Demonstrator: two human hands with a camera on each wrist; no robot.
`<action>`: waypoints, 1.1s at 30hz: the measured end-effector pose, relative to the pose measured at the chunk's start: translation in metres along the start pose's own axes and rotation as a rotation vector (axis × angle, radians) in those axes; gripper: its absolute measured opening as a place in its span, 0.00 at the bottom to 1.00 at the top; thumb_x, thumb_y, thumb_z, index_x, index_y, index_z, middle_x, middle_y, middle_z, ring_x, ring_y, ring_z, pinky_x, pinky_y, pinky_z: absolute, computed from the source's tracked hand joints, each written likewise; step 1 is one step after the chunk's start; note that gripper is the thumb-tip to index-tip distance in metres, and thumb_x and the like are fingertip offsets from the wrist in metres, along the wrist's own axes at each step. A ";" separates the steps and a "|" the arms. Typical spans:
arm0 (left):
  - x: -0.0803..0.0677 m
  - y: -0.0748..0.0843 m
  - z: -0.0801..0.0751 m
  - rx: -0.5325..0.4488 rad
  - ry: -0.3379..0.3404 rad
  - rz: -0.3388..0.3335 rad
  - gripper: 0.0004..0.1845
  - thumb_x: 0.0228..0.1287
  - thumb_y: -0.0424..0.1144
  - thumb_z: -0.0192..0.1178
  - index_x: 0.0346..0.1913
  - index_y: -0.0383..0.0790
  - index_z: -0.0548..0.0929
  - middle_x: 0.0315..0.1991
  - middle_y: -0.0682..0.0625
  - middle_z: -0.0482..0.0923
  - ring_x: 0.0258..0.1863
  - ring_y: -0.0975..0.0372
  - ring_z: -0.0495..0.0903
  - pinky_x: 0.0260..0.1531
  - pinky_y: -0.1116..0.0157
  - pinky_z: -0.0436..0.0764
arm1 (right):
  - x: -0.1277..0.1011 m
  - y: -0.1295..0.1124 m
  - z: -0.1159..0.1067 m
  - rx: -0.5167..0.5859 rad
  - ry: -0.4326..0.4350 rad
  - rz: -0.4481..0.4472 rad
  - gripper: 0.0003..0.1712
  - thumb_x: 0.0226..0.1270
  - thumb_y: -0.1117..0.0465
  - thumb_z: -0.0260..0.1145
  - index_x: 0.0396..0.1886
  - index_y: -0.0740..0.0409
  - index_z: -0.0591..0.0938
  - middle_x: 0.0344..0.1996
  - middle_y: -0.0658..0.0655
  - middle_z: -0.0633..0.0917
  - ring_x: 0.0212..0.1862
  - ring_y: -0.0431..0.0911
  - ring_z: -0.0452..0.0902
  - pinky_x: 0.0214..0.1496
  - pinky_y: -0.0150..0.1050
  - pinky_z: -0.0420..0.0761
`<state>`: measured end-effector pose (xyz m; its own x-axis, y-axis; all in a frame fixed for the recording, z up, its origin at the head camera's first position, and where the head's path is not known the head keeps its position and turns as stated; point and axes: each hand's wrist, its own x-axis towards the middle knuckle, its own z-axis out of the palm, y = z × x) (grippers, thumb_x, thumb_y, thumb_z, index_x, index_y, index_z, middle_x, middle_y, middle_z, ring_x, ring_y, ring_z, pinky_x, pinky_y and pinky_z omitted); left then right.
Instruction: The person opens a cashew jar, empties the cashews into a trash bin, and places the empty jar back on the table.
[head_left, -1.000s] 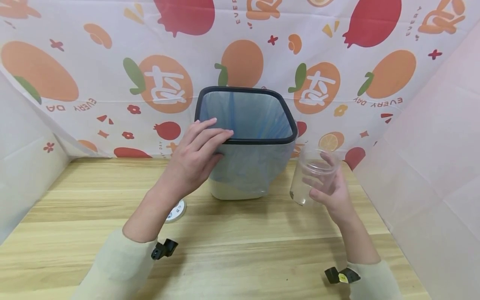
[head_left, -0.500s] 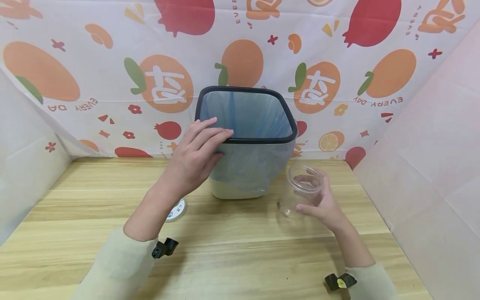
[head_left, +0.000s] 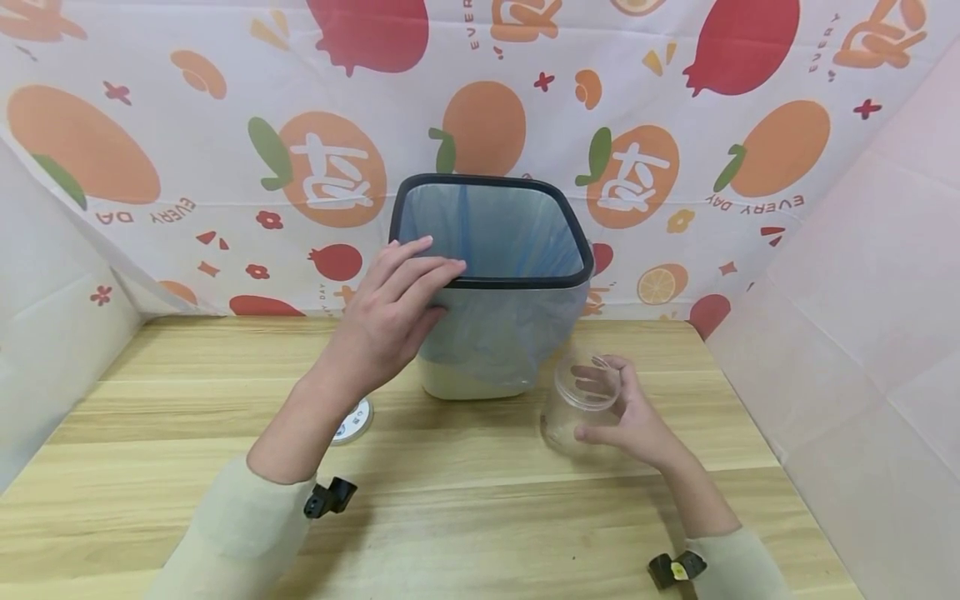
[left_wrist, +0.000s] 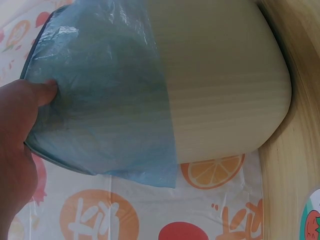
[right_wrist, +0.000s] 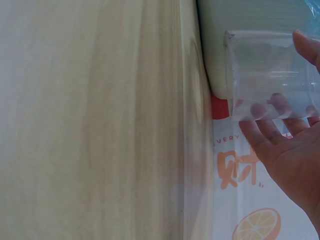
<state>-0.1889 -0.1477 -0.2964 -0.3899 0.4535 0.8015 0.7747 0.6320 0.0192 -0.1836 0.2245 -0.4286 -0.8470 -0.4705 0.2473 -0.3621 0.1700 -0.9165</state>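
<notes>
A cream trash bin [head_left: 477,379] with a black rim [head_left: 517,283] stands at the back of the table, lined with a translucent blue bag [left_wrist: 110,100]. My left hand [head_left: 382,308] grips the near-left part of that rim, fingers over the top and thumb [left_wrist: 47,92] against the outside. Just right of the bin, my right hand [head_left: 626,417] holds a clear, lidless jar [head_left: 570,412], upright and close to the tabletop. In the right wrist view the fingers curl behind the jar [right_wrist: 270,65], with the thumb [right_wrist: 306,47] on its other side. Nothing shows inside the jar.
A round white disc with printed pictures [head_left: 354,423] lies on the wooden table [head_left: 465,517], partly hidden by my left forearm. Behind the bin hangs a fruit-print cloth [head_left: 480,133]. A pale sheet [head_left: 862,333] closes off the right side.
My right hand has carried the jar left, toward me and lower, beside the bin. The left hand has stayed on the rim, and the bin has not moved.
</notes>
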 end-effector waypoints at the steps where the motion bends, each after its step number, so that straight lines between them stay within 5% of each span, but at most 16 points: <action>1: 0.000 0.000 0.000 0.002 0.001 0.001 0.32 0.56 0.26 0.71 0.65 0.42 0.77 0.62 0.46 0.77 0.71 0.48 0.65 0.71 0.41 0.59 | 0.000 0.001 0.000 -0.005 -0.005 0.002 0.57 0.50 0.73 0.78 0.72 0.57 0.51 0.69 0.68 0.71 0.67 0.65 0.70 0.67 0.60 0.69; 19: -0.001 -0.001 -0.003 0.005 0.014 -0.020 0.36 0.53 0.22 0.71 0.67 0.43 0.76 0.61 0.46 0.77 0.74 0.47 0.61 0.70 0.36 0.55 | 0.009 0.006 0.007 -0.006 -0.103 0.107 0.60 0.43 0.67 0.84 0.67 0.55 0.51 0.67 0.69 0.71 0.71 0.62 0.67 0.69 0.65 0.64; 25: -0.002 -0.004 0.002 -0.003 -0.006 -0.007 0.39 0.56 0.24 0.69 0.72 0.43 0.69 0.74 0.43 0.64 0.78 0.44 0.50 0.72 0.38 0.52 | 0.009 0.009 0.004 -0.028 -0.130 0.111 0.64 0.44 0.66 0.84 0.70 0.53 0.48 0.69 0.68 0.71 0.71 0.62 0.66 0.68 0.65 0.65; 28: -0.007 -0.005 0.004 -0.027 0.002 0.015 0.39 0.59 0.30 0.68 0.74 0.40 0.66 0.77 0.39 0.56 0.78 0.41 0.46 0.74 0.42 0.52 | 0.004 0.011 0.001 -0.056 -0.149 0.126 0.70 0.45 0.63 0.84 0.75 0.47 0.43 0.71 0.66 0.69 0.72 0.61 0.64 0.68 0.65 0.64; 33: -0.024 0.000 -0.004 -0.055 0.028 0.016 0.37 0.61 0.34 0.66 0.73 0.33 0.66 0.75 0.34 0.59 0.76 0.38 0.53 0.75 0.49 0.56 | -0.004 0.000 -0.012 -0.053 -0.165 0.124 0.74 0.48 0.65 0.82 0.79 0.43 0.36 0.74 0.67 0.63 0.75 0.64 0.57 0.70 0.67 0.57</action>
<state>-0.1778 -0.1613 -0.3135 -0.3638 0.4454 0.8181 0.8071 0.5892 0.0382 -0.1852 0.2364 -0.4259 -0.8130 -0.5775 0.0746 -0.2822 0.2786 -0.9180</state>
